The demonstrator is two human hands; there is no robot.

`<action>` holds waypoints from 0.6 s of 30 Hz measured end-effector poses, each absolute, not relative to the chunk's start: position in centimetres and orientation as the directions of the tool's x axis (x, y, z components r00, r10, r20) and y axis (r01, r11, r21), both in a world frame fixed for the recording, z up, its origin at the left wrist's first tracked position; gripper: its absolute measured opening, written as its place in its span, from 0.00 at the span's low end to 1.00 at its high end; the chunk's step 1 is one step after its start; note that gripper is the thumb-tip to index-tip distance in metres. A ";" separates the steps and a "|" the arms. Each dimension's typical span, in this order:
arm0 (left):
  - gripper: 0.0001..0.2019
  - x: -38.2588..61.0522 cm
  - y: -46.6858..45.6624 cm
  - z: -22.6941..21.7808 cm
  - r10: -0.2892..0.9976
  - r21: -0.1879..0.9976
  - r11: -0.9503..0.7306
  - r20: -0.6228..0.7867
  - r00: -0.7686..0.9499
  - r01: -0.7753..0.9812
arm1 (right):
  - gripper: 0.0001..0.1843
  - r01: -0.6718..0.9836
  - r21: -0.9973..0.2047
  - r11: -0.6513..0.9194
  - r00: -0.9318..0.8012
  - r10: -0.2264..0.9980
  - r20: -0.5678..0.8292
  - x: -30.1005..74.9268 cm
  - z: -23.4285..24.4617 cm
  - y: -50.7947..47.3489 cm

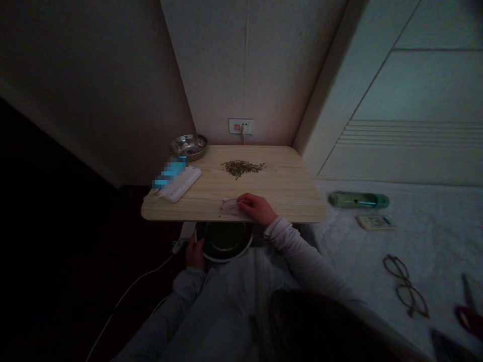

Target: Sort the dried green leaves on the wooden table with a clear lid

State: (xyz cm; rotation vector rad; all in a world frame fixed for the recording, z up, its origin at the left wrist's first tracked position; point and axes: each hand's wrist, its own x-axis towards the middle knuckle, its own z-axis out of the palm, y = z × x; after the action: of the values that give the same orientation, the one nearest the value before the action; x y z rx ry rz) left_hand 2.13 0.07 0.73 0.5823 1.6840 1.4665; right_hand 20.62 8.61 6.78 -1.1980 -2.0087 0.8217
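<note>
My left hand [195,252] grips the rim of a metal bowl [225,242] held just below the near edge of the small wooden table [287,191]. My right hand [255,207] rests on the table at that edge, fingers curled against a pale, flat, translucent piece [229,206] that I cannot identify. A loose heap of small dark green grains [240,167] lies in the middle of the table, farther from me.
An empty steel dish [188,146] sits at the table's far left corner, with a white power strip [180,184] beside it. A wall socket [240,125] is behind. On the bed to the right lie a green bottle [358,200], a remote [376,222] and glasses [405,284].
</note>
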 end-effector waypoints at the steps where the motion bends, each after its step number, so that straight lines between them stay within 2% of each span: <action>1: 0.17 2.1 0.1 0.8 0.775 0.962 0.221 -0.273 -0.570 -0.160 | 0.14 0.498 -0.778 0.384 -0.367 0.906 0.213 20.6 6.8 8.6; 5: 0.18 2.0 0.1 0.3 0.779 0.967 0.201 -0.253 -0.573 -0.154 | 0.14 0.473 -0.803 0.362 -0.367 0.910 0.194 20.6 6.9 8.6; 10: 0.20 1.8 0.0 -0.4 0.781 0.955 0.217 -0.295 -0.551 -0.203 | 0.15 0.474 -0.810 0.347 -0.353 0.917 0.186 20.6 6.9 8.6; 14: 0.18 1.8 0.0 0.0 0.795 0.968 0.199 -0.249 -0.553 -0.151 | 0.16 0.459 -0.819 0.345 -0.358 0.915 0.185 20.6 6.9 8.6; 18: 0.17 2.1 0.0 0.6 0.783 0.965 0.216 -0.264 -0.564 -0.152 | 0.15 0.464 -0.817 0.342 -0.343 0.920 0.190 20.6 6.8 8.6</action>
State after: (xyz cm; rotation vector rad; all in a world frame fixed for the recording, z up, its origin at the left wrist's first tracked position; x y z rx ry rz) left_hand 2.14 -0.02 0.65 0.5971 1.6866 1.4653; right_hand 20.62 8.59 6.81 -1.2077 -1.9458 0.8814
